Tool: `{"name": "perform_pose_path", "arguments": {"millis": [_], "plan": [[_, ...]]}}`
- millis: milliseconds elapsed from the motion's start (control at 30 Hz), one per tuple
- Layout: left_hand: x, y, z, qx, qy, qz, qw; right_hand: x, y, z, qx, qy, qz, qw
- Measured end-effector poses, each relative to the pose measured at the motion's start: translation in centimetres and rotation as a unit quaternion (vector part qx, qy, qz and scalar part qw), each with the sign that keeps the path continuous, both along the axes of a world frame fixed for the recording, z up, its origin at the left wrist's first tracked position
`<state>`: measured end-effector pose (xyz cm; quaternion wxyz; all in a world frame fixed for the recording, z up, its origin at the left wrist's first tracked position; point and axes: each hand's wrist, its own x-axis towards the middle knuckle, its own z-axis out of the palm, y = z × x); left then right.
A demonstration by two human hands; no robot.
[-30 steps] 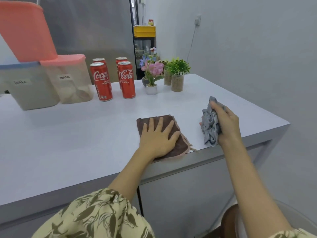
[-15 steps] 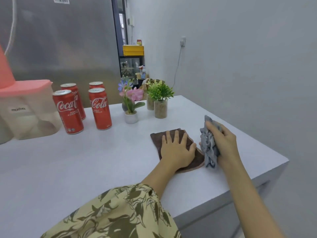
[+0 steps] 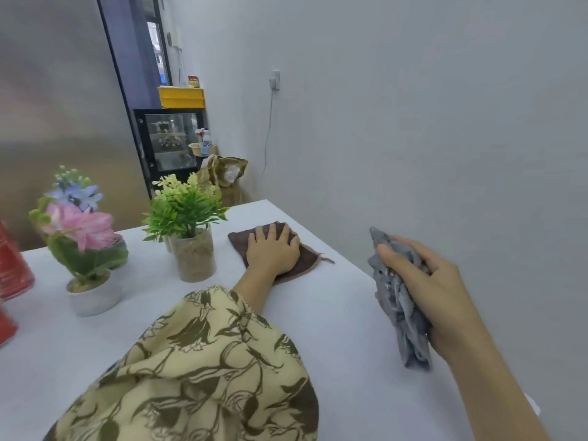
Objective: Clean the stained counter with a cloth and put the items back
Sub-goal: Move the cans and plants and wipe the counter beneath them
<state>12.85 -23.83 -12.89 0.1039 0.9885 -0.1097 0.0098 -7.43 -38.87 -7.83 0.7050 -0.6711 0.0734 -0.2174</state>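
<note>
A brown cloth [image 3: 304, 256] lies flat on the white counter [image 3: 334, 319] near its far right edge. My left hand [image 3: 273, 249] presses down on it with fingers spread and straight. My right hand [image 3: 432, 288] grips a crumpled grey cloth [image 3: 397, 300], held just above the counter's right edge. A green plant in a clear pot [image 3: 191, 240] stands just left of the brown cloth. A pink and blue flower in a white pot [image 3: 86, 249] stands further left. Red cans [image 3: 12, 275] show partly at the left border.
A grey wall [image 3: 445, 138] runs close along the counter's right side. Behind the counter stand a dark glass-front cabinet [image 3: 171, 141] with a yellow box [image 3: 181, 97] on top and a brown bag [image 3: 226, 173]. My patterned sleeve [image 3: 197, 370] covers the near counter.
My left hand has slid the brown cloth away toward the far right of the counter. The view has swung right, so the cans and containers have left the picture. My right hand still grips the grey cloth.
</note>
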Motion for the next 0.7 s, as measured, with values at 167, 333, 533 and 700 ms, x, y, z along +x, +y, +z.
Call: {"name": "perform_pose_path", "arguments": {"millis": [167,333,533,700], "plan": [[-0.1,-1.2,-0.2,0.008,0.004,-0.004,1.0,-0.4,-0.9,-0.8,0.033,-0.001,-0.032,0.999],[-3.9,-2.5,-0.1,-0.001,0.003,-0.019,1.0,-2.4,-1.2,-0.9,0.062,0.003,-0.054,0.997],[-9.9,-4.9,-0.3,-0.009,0.009,-0.047,0.999,-6.1,-1.5,-0.4,0.089,0.006,-0.08,0.993],[-15.4,-7.8,-0.3,-0.015,0.01,-0.081,0.997,-9.0,-1.3,-0.2,0.11,0.007,-0.09,0.99]]}}
